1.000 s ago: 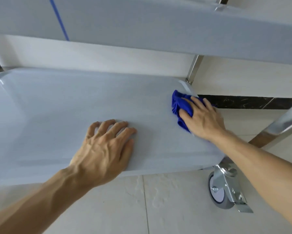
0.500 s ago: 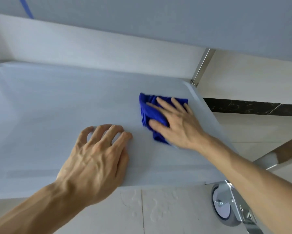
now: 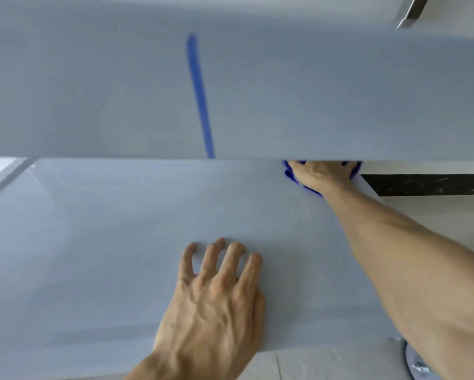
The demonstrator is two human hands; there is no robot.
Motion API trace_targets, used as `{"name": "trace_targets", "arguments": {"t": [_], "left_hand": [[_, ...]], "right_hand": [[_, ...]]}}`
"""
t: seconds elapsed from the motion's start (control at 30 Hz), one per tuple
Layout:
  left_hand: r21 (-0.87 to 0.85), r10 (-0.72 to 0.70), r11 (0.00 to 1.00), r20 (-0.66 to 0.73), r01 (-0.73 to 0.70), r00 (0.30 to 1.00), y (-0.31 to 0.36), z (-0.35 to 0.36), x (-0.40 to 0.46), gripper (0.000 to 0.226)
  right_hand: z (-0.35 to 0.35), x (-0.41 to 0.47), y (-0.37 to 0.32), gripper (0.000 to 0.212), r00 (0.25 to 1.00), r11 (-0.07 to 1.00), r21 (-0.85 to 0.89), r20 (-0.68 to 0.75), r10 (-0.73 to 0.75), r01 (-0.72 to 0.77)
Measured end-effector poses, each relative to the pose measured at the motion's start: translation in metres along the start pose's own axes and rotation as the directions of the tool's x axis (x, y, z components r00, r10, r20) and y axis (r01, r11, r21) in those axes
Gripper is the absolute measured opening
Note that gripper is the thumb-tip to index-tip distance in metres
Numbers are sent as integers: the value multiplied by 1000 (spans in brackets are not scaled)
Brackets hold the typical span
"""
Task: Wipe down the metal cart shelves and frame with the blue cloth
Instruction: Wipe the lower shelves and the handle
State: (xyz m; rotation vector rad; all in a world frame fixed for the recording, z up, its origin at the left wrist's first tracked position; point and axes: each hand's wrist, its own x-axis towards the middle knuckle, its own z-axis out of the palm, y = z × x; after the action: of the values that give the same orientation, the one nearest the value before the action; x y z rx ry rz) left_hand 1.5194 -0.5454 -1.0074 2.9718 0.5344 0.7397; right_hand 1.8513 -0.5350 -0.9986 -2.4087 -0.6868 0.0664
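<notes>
The lower cart shelf is a pale grey tray that fills most of the view. My left hand lies flat on its near edge, fingers spread, holding nothing. My right hand presses the blue cloth onto the shelf's far right part; its fingertips and most of the cloth are hidden behind the front edge of the upper shelf. That upper shelf spans the top half of the view and carries a blue stripe.
A metal frame post shows at the top right, and a frame bar at the left. A caster wheel sits at the bottom right over pale floor tiles. A dark marble skirting strip runs along the wall at right.
My right hand has pushed the cloth away from me toward the shelf's far edge, partly under the upper shelf. The view has tipped up, so the upper shelf now covers more.
</notes>
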Motion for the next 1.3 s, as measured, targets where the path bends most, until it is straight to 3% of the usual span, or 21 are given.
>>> {"name": "trace_targets", "arguments": {"t": [0.1,0.17,0.27,0.37,0.43,0.5,0.63,0.73,0.83,1.0,1.17,1.3], "left_hand": [[19,17,1000,12,-17,1000,-2,-2,0,39],[32,34,999,16,-34,999,-2,-4,0,38],[30,37,999,9,-37,999,0,-10,0,32],[27,40,999,-19,-39,999,0,-11,-3,27],[16,37,999,-45,-37,998,0,-10,-4,28],[16,37,999,-47,-36,998,0,-10,-3,30],[26,18,1000,8,-18,1000,2,-12,-3,29],[21,7,1000,51,-8,999,1,-15,-3,30],[15,-22,1000,60,21,998,2,-17,-3,31],[-9,-35,999,53,35,998,4,-20,-5,33],[-61,-38,997,-2,38,999,5,-23,-8,32],[-55,0,998,-4,-1,1000,7,-27,-10,32]], "right_hand": [[19,-19,-28,51,971,923,-306,29,-238,235],[22,-43,-39,54,934,851,-384,141,-329,358],[11,-96,-36,58,825,758,-336,315,-469,559],[-18,-161,2,60,718,669,-271,361,-596,692],[-44,-188,37,59,717,686,-239,374,-588,687],[-69,-183,64,56,791,743,-297,362,-493,599],[-73,-123,66,52,972,846,-481,158,-176,231],[-50,-100,42,53,994,865,-493,97,-49,91],[-33,-123,27,57,978,863,-465,158,-138,197],[-50,-197,20,64,860,794,-359,348,-373,490],[-87,-255,49,53,768,750,-226,360,-529,622],[-109,-277,75,56,711,631,-333,400,-579,701]]}}
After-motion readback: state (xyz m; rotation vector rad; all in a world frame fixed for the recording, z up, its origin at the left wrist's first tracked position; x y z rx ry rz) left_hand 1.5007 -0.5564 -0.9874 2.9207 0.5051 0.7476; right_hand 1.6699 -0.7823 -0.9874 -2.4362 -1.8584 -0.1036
